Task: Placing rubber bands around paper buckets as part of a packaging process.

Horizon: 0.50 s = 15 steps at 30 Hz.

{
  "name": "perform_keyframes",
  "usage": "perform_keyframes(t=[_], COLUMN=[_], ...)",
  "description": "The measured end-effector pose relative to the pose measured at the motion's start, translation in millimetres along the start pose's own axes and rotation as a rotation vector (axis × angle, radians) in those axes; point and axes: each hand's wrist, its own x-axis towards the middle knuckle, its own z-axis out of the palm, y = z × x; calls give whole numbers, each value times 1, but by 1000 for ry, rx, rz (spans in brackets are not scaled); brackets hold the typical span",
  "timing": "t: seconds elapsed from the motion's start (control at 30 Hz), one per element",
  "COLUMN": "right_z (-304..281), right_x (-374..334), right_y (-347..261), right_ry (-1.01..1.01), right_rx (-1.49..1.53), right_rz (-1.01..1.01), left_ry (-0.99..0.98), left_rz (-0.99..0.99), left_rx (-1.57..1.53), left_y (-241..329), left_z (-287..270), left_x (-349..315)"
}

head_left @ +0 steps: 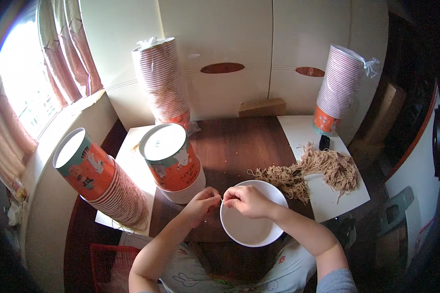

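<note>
A white paper bucket [253, 232] stands in front of me with its round mouth facing up, showing a plain white inside. My right hand [249, 201] reaches over its mouth, fingers closed in a pinch at the left rim. Just outside that rim, my left hand [204, 202] is closed too, fingertips pinched and nearly meeting the right ones. A thin pale strand [222, 199] shows between the fingertips; its ends are hidden. To the right of the bucket lies a loose heap of tan cords [330, 168], spreading over the table and a white board.
Upside-down stacks of orange-and-green paper buckets stand at left [100, 171] and left of centre [173, 161]. Wrapped tall stacks rise at the back left [161, 78] and back right [338, 83]. A small black object [324, 142] lies by the cords. Cabinet doors [220, 29] close off the back.
</note>
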Motion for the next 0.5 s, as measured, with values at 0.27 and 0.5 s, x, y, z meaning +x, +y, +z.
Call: perform_keyframes(t=[0.27,0.5], right_z=[-3,-6], right_x=[2,5], right_y=[-4,-12], right_ry=[100,159], right_rx=[54,289], right_rz=[-10,-44], left_ry=[-76,-42], left_rz=[339,464], left_rx=[70,430], left_y=[9,-3], left_z=[-3,4], left_x=[-8,-5])
